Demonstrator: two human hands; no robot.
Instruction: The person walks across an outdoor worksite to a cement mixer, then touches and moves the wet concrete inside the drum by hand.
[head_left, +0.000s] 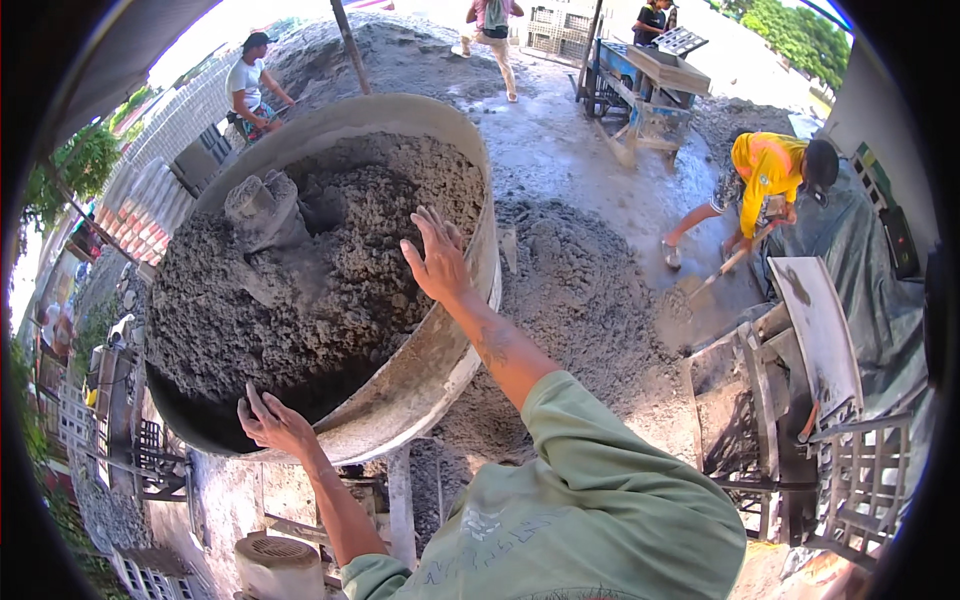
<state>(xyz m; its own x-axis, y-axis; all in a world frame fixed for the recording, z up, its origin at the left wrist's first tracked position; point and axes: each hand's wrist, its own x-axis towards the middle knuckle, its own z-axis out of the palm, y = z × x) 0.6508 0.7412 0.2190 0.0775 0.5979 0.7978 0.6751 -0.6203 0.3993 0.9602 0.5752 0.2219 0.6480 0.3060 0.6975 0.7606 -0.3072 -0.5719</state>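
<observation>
A large round metal mixing drum [440, 395] stands in front of me, filled with crumbly grey concrete mix [370, 270]. From its middle rises a mix-caked hub [268, 210]. My left hand [280, 428] is at the drum's near rim, fingers apart and reaching over the edge, with nothing visible in it. Farther right, my right hand [438, 258] is spread over the drum's right side, close to the mix and just inside the rim. Whether its palm touches the mix or rim I cannot tell.
A heap of grey mix [570, 270] lies right of the drum, where a person in yellow [770, 175] works a shovel [735, 262]. Another person [250, 85] stands beyond the drum. A blue-framed machine [640, 95] stands behind; wooden frames [765, 400] and a leaning panel [815, 325] are at right.
</observation>
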